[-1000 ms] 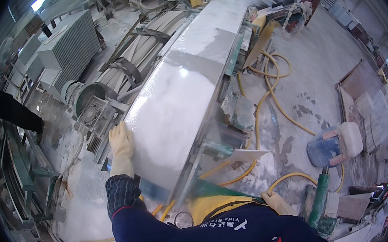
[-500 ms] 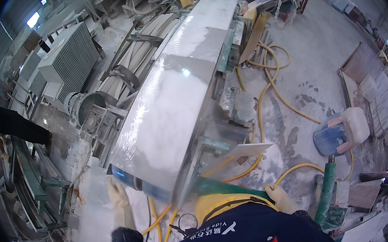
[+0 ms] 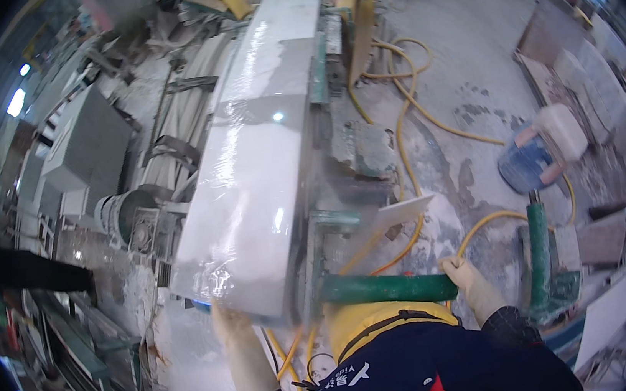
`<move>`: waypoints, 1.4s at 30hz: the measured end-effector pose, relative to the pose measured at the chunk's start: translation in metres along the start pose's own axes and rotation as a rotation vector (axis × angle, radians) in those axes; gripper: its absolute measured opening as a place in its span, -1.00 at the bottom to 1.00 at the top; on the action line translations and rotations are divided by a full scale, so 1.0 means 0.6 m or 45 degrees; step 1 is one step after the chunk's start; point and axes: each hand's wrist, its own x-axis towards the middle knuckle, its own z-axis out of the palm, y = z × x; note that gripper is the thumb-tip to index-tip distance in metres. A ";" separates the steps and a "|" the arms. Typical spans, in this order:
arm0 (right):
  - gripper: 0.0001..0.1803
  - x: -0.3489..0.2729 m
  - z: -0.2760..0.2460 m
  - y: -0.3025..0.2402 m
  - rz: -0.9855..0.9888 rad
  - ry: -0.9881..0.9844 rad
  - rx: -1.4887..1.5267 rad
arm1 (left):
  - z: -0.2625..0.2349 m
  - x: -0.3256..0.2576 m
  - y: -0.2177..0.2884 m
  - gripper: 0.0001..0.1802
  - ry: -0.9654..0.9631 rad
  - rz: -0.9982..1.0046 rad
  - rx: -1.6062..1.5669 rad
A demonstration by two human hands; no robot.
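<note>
A long wet white stone slab [image 3: 241, 204] lies on a conveyor line that runs away from me, with a grey patch and a seam farther up. My left hand [image 3: 234, 332], in a cream glove, is at the slab's near left corner; its fingers are smeared by motion and partly merge with the edge. A bit of blue [image 3: 202, 305] shows beneath that corner. My right hand [image 3: 463, 277], also gloved, has its fingers curled at the right end of a green roller [image 3: 389, 287]; what they grip is hidden. A yellow apron [image 3: 377, 321] covers my front.
Yellow hoses [image 3: 408, 146] loop over the wet floor on the right. A blue and white plastic jug [image 3: 543, 150] stands by a green post [image 3: 538, 255]. A thin white board [image 3: 400, 215] juts beside the conveyor. A motor [image 3: 134, 220] sits left, with a person in dark clothes [image 3: 36, 269] beyond.
The slab's near end has come toward me, covering most of the blue part. My left hand has moved right to its corner. My right hand has risen to the roller's end. The view has shifted.
</note>
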 end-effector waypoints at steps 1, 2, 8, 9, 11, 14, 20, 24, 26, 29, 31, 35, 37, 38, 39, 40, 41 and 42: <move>-0.61 -0.011 -0.007 0.001 0.006 0.014 0.124 | 0.010 -0.016 0.013 -0.31 -0.052 0.094 -0.044; -0.60 -0.020 -0.011 0.001 0.002 0.073 0.077 | 0.021 -0.027 0.021 -0.34 -0.180 0.074 -0.025; -0.54 -0.045 0.013 -0.055 0.023 0.103 0.060 | 0.061 -0.008 0.030 -0.47 -0.319 0.184 0.326; -0.52 -0.051 0.022 -0.071 -0.025 0.080 0.003 | 0.065 0.000 0.040 -0.49 -0.301 -0.020 0.041; -0.51 -0.076 0.020 -0.105 -0.093 -0.001 -0.131 | 0.065 -0.007 0.064 -0.53 -0.431 0.063 0.171; -0.51 -0.118 0.004 -0.165 -0.136 0.019 -0.152 | 0.072 -0.055 0.089 -0.59 -0.519 0.179 0.238; -0.56 -0.244 -0.013 -0.206 -0.231 -0.019 0.155 | 0.072 -0.191 0.115 -0.60 -0.589 0.699 0.613; -0.59 -0.235 0.023 -0.183 -0.386 -0.302 0.537 | 0.120 -0.268 0.061 -0.29 -0.841 0.494 0.705; -0.41 -0.222 0.023 -0.162 -0.426 -0.638 1.091 | 0.153 -0.318 -0.020 -0.29 -1.013 0.434 0.693; -0.27 -0.237 -0.016 -0.128 -0.295 -1.056 2.024 | 0.213 -0.391 -0.145 -0.29 -1.371 -0.382 0.692; -0.25 -0.288 -0.068 -0.103 -0.480 -0.975 2.330 | 0.242 -0.432 -0.246 -0.28 -1.442 -0.537 0.813; -0.37 -0.461 -0.197 0.000 -0.686 -0.285 2.161 | 0.286 -0.504 -0.448 -0.30 -1.706 -1.062 1.163; -0.41 -0.576 -0.212 0.071 -0.613 0.140 1.801 | 0.277 -0.550 -0.562 -0.25 -1.896 -0.976 1.445; -0.43 -0.616 -0.211 0.101 -0.534 0.313 1.676 | 0.267 -0.576 -0.599 -0.25 -1.978 -0.954 1.481; -0.44 -0.643 -0.209 0.128 -0.222 0.375 1.897 | 0.257 -0.605 -0.635 -0.25 -2.290 -0.942 1.402; -0.44 -0.660 -0.205 0.155 -0.055 0.423 2.055 | 0.233 -0.641 -0.677 -0.27 -2.568 -0.979 1.186; -0.45 -0.677 -0.201 0.181 -0.103 0.510 2.092 | 0.221 -0.677 -0.712 -0.30 -2.723 -1.062 1.082; -0.45 -0.692 -0.194 0.205 -0.183 0.597 2.100 | 0.208 -0.715 -0.745 -0.33 -2.658 -1.262 1.114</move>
